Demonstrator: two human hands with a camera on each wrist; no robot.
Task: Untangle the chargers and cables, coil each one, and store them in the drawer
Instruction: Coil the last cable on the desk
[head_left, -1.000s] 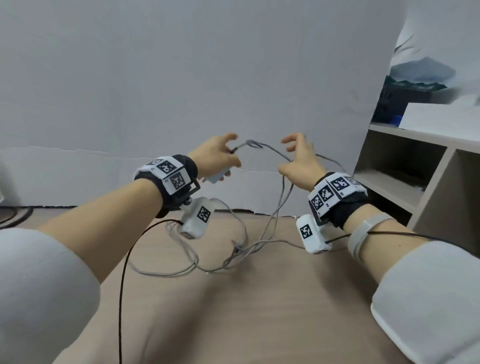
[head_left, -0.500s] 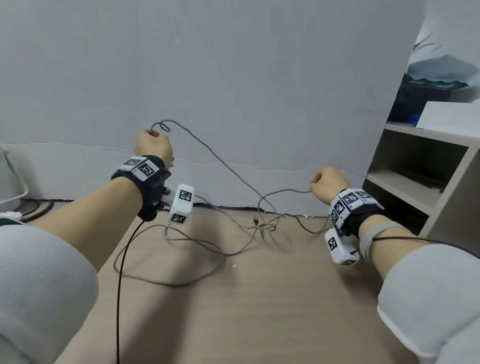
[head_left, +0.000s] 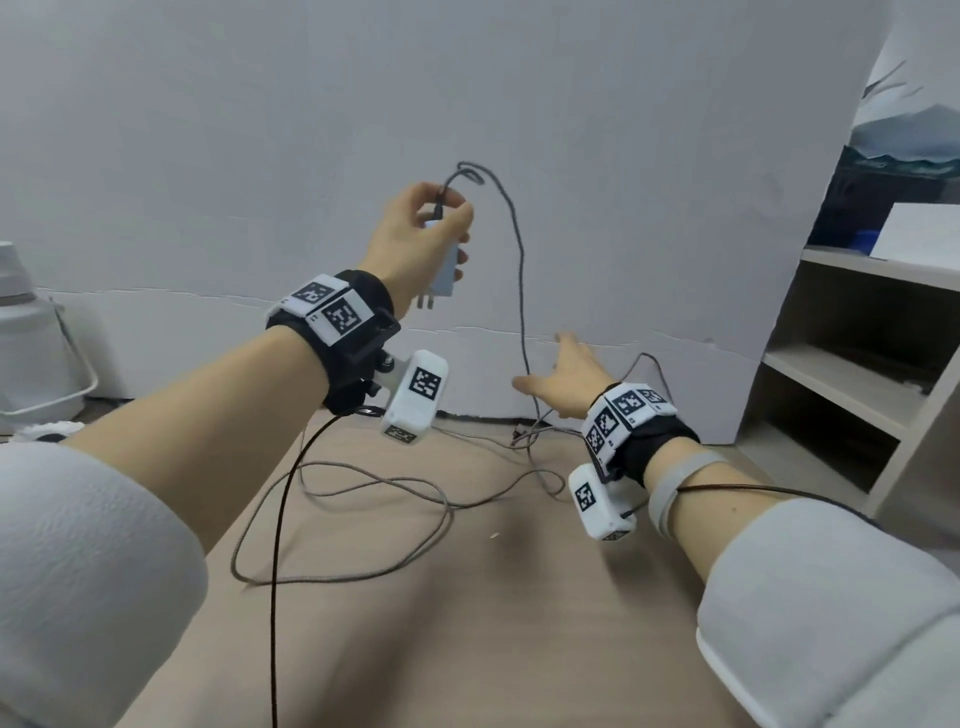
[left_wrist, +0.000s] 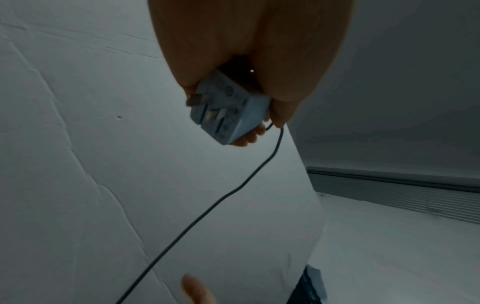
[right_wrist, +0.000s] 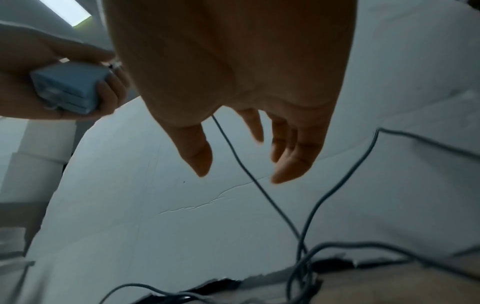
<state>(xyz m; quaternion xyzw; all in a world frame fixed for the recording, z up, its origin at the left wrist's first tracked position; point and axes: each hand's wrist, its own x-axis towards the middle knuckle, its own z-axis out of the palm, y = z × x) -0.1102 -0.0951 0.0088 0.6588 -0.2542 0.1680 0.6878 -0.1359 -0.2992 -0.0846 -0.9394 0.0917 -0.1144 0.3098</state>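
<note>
My left hand (head_left: 426, 228) is raised in front of the white wall and grips a pale blue charger plug (head_left: 445, 270) (left_wrist: 228, 109) (right_wrist: 70, 88), prongs pointing down. A grey cable (head_left: 517, 249) (left_wrist: 221, 201) loops out of its top and hangs down to a knot of grey cables (head_left: 530, 436) (right_wrist: 303, 261) on the wooden floor. My right hand (head_left: 566, 379) (right_wrist: 241, 156) is lower, fingers spread and straight, right beside the hanging cable and holding nothing. More loose cable (head_left: 353, 525) lies in wide loops on the floor. No drawer shows.
A grey open shelf unit (head_left: 852, 374) stands at the right. A white bucket-like container (head_left: 31, 353) sits at the far left by the wall. The white wall panel (head_left: 623, 156) closes off the back. A thin black wire (head_left: 275, 571) runs from my left wrist device.
My left hand has swung right and upward with the charger. My right hand has let go of its cable, opened, and moved left toward the hanging strand.
</note>
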